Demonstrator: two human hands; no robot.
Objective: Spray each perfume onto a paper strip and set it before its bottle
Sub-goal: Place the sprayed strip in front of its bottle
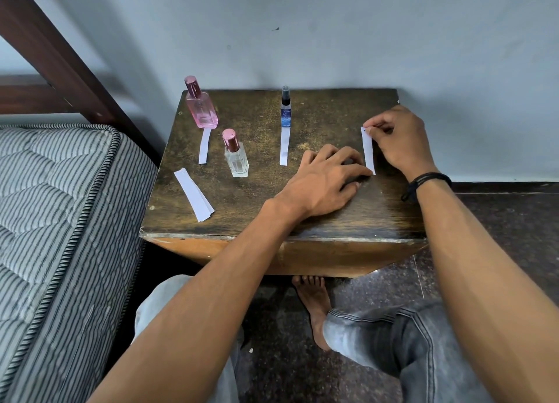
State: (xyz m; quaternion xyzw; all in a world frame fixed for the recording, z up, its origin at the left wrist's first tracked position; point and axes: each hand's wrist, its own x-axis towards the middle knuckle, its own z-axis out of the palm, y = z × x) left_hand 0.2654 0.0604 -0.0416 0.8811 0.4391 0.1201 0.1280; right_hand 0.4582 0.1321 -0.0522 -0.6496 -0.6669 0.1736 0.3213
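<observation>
Three perfume bottles stand on a dark wooden table (242, 215): a tall pink bottle (202, 110) at the back left, a small clear bottle (236, 157) with a pink cap nearer me, and a slim blue spray bottle (286, 109) at the back middle. One paper strip (204, 146) lies before the pink bottle, another strip (284, 146) before the blue bottle. My right hand (399, 139) pinches the top of a third strip (368, 150) at the table's right side. My left hand (325, 182) rests flat, its fingertips touching that strip's lower end.
A small stack of spare strips (194, 194) lies near the table's front left corner. A striped mattress (60, 221) and a dark wooden bed frame (60, 55) are to the left. A grey wall is behind the table. My knees and a bare foot are below.
</observation>
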